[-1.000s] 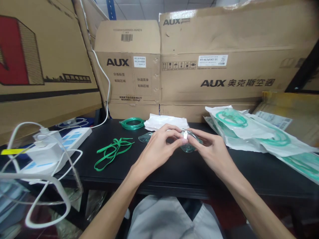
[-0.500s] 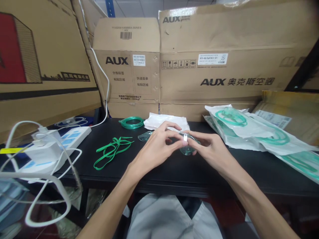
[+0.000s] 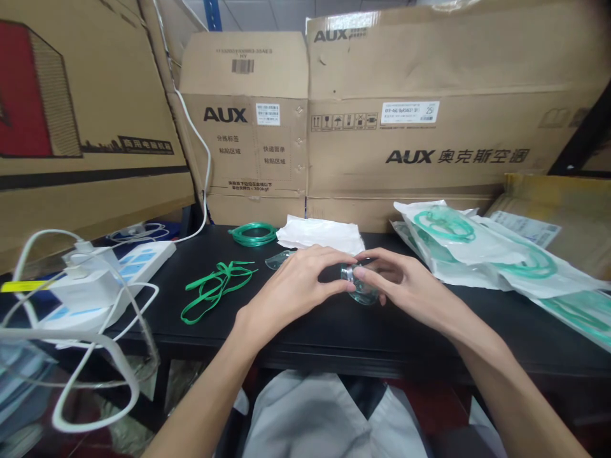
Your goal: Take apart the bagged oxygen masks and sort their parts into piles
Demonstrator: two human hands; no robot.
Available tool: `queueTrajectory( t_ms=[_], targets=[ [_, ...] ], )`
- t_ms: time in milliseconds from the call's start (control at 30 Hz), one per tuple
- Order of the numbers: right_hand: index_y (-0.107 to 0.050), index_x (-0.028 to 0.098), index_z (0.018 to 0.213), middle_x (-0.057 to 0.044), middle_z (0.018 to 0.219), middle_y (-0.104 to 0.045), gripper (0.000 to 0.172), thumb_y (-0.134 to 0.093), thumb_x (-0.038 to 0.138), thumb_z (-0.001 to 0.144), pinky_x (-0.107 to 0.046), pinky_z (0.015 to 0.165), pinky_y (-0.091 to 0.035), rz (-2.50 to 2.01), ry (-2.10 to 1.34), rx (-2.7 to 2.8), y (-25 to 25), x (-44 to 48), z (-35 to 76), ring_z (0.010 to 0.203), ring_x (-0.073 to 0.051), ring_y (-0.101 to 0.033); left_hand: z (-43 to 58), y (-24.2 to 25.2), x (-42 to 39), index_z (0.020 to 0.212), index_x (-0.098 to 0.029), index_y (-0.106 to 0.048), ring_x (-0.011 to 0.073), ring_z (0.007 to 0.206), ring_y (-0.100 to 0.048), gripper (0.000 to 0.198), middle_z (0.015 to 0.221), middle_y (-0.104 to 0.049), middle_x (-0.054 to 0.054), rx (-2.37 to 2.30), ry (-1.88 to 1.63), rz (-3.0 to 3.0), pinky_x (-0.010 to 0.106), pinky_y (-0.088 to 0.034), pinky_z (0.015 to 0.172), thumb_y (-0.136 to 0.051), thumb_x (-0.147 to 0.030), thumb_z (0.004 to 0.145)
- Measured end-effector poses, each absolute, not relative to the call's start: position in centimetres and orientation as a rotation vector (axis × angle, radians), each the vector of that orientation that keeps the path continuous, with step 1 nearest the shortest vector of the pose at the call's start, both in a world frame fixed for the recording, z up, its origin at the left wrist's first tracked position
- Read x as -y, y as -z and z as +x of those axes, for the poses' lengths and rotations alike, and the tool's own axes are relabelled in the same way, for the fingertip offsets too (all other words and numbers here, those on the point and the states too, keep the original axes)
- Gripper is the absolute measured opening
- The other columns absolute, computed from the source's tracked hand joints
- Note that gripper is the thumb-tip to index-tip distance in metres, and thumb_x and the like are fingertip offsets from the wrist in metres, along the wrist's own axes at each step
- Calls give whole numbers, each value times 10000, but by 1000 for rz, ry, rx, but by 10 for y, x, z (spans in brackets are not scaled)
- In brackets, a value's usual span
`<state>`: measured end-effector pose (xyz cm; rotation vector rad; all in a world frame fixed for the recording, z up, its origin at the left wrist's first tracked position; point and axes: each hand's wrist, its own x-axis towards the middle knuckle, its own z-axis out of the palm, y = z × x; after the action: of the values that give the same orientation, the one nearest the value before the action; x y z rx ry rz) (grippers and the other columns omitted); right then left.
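Observation:
Between both hands is a clear greenish oxygen mask (image 3: pixel 365 294) with a small metal nose strip (image 3: pixel 350 273). My right hand (image 3: pixel 405 280) grips it from the right, thumb on the strip. My left hand (image 3: pixel 308 273) pinches the strip's left side between thumb and fingers. Part of the mask is hidden behind my fingers. Just beyond my left hand lies another clear plastic piece (image 3: pixel 278 259), partly covered. A green elastic strap (image 3: pixel 219 289) lies loosely looped on the black table (image 3: pixel 305 337), left of my hands.
Coiled green tubing (image 3: pixel 252 234) and a white wrapper (image 3: pixel 319 234) lie at the back. Packaged tubing sets (image 3: pixel 477 245) are piled on the right. A power strip (image 3: pixel 138 270) with white cables stands on the left. Cardboard boxes (image 3: pixel 410 83) line the back.
The mask has turned and lowered slightly in my hands. My right thumb has moved onto the metal strip, and my left fingers have straightened and drawn together at its edge.

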<state>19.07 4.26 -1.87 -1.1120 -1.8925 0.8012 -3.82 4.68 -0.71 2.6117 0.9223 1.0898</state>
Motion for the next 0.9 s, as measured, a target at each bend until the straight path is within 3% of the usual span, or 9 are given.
queueTrajectory(
  t_ms=[133, 300, 467, 700, 900],
  targets=[
    [-656, 296, 1238, -34, 1215, -723, 434, -793, 425, 847, -324, 813, -575, -1021, -800, 1980, 18, -43, 198, 1009, -231, -705, -40, 10, -50, 1292, -278, -683, 220, 1238, -636, 363, 1323, -711, -2, -972, -1066, 2593, 338, -439, 1081, -734, -309, 933],
    [-717, 255, 1140, -31, 976, -765, 314, -658, 491, 940, -330, 711, -553, -1141, -689, 2030, 20, -45, 199, 820, -223, -716, -39, 13, -51, 1261, -292, -690, 235, 1218, -631, 356, 1295, -712, 3, -979, -1023, 2602, 349, -444, 1055, -753, -335, 913],
    [-714, 325, 1190, -31, 1075, -759, 303, -670, 457, 921, -359, 749, -529, -1272, -365, 2164, 36, -53, 198, 892, -258, -701, -53, 4, -51, 1213, -303, -695, 209, 1211, -617, 243, 1277, -702, -12, -1009, -964, 2584, 329, -418, 1072, -657, -357, 979],
    [-688, 391, 1243, -31, 1035, -746, 332, -619, 513, 942, -380, 803, -529, -1369, -308, 2199, 49, -57, 199, 989, -289, -692, -102, 16, -38, 948, -262, -692, 231, 1201, -604, 148, 1233, -693, -7, -1238, -679, 2625, 340, -412, 1043, -666, -408, 956],
    [-661, 402, 1291, -33, 1076, -729, 355, -593, 500, 956, -382, 844, -516, -1375, -344, 2209, 48, -55, 199, 1014, -282, -681, -125, 37, -24, 1065, -281, -696, 237, 1178, -609, 208, 1209, -693, 2, -1411, -652, 2564, 353, -438, 1036, -645, -453, 960]
  ],
)
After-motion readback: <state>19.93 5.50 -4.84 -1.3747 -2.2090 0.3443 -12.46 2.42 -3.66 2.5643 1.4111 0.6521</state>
